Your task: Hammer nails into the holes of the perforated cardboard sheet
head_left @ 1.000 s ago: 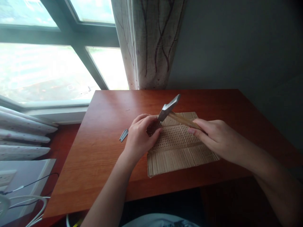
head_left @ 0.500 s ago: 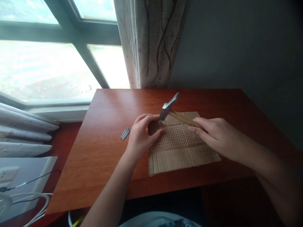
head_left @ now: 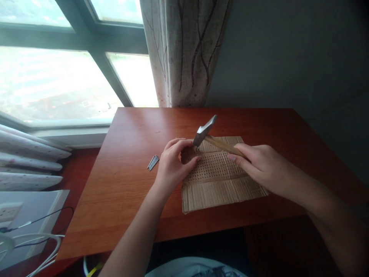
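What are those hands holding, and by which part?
The right hand grips a hammer by its wooden handle, away from the head. Whether the left hand, over the cardboard, holds anything can't be told.

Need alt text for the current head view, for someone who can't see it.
The right hand holds a hammer, its metal head close to the left hand, above dotted cardboard on a reddish table. Several nails lie left of that hand.
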Tool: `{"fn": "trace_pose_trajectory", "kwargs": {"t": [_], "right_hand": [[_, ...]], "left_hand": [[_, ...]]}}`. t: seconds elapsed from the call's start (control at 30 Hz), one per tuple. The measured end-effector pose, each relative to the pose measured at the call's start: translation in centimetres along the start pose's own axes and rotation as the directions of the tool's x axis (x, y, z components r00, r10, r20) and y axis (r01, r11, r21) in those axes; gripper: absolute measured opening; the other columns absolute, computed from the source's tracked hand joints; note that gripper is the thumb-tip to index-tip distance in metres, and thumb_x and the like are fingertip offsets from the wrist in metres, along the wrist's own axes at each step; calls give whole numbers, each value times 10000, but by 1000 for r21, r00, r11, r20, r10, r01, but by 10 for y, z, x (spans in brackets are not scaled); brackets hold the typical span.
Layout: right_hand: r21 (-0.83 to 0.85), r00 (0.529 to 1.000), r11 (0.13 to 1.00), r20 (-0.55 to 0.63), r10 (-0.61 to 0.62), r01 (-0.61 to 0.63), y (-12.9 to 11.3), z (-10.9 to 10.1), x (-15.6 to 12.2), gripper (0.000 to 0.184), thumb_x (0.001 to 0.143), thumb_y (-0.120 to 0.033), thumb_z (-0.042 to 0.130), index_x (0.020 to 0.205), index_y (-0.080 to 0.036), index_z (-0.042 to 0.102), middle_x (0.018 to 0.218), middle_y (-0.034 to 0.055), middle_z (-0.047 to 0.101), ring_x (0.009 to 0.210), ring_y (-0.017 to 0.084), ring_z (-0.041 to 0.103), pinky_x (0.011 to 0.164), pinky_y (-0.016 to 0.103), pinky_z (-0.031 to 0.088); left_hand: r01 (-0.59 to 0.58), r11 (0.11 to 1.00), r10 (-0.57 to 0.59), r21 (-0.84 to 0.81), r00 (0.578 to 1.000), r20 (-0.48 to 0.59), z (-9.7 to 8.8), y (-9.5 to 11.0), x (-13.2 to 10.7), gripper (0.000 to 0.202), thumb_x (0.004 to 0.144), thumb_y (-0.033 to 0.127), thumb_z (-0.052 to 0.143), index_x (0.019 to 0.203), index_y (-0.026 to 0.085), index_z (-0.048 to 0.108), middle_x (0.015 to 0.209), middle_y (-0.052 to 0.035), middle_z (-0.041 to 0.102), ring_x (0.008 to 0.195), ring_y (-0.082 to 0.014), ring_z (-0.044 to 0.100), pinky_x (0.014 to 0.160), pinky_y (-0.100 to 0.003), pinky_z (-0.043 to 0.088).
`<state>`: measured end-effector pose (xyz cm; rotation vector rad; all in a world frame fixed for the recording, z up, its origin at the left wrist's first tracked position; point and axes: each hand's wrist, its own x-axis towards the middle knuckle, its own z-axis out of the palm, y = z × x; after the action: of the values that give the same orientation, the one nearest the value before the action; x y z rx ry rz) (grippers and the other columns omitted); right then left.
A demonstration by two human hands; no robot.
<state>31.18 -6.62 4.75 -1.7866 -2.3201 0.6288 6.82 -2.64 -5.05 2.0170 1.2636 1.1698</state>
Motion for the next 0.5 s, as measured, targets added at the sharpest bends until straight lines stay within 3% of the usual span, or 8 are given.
{"fn": "trace_pose_trajectory", "kwargs": {"t": [0.4,0.5], "right_hand": [[-49,999,999,28,25,-24,2,9,0,361,1062,-447,403,773,-237,451,653,-7,575,596,163,546,576,311,308],[-66,1000,998,14,16,-15,3,11,1,366,1061,-450,406,767,-235,451,648,-5,571,595,162,548,571,308,305]], "left_hand": [[9,1000,-9,2,1000,-1,1,2,0,314,786,187,807,1061,246,668,1116,-32,749,1092,-227,665,948,-403,563],[62,998,-62,-6,998,2,1,2,-1,440,774,193,818,1164,256,624,1151,-44,757,1138,-252,673,973,-439,557]]}}
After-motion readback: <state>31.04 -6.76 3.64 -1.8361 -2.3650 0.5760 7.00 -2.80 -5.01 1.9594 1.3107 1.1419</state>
